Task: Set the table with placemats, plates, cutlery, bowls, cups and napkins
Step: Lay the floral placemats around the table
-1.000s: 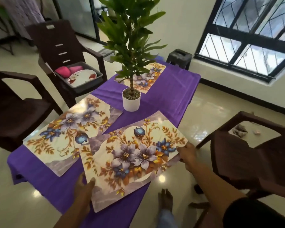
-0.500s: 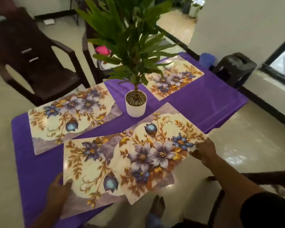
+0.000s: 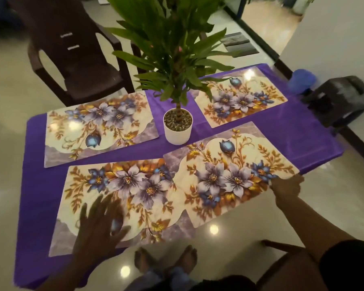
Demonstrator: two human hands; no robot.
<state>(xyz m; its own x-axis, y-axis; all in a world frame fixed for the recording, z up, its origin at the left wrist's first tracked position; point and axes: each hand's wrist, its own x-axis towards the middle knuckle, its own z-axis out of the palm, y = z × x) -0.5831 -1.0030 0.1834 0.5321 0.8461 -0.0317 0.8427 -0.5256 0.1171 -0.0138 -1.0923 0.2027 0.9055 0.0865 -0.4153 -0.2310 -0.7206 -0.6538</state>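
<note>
Several floral placemats lie on a table with a purple cloth point(image 3: 40, 185). One lies at the far left point(image 3: 97, 127), one at the far right point(image 3: 240, 99). The near-left placemat point(image 3: 122, 198) lies flat, and my left hand point(image 3: 99, 225), fingers spread and blurred, rests on its front part. The near-right placemat point(image 3: 229, 175) overlaps it slightly and juts over the table's front edge. My right hand point(image 3: 288, 185) pinches its right corner.
A white pot with a tall green plant point(image 3: 178, 127) stands mid-table between the mats. A dark plastic chair point(image 3: 76, 59) is behind the table on the left, a dark stool point(image 3: 343, 101) at the right, another chair's arm point(image 3: 282, 248) near my right arm. My feet point(image 3: 166, 263) are below the table edge.
The two mats I held have come apart: the left one now lies flat on the cloth under my left hand. My right hand has drawn the other one to the right. The view turned left.
</note>
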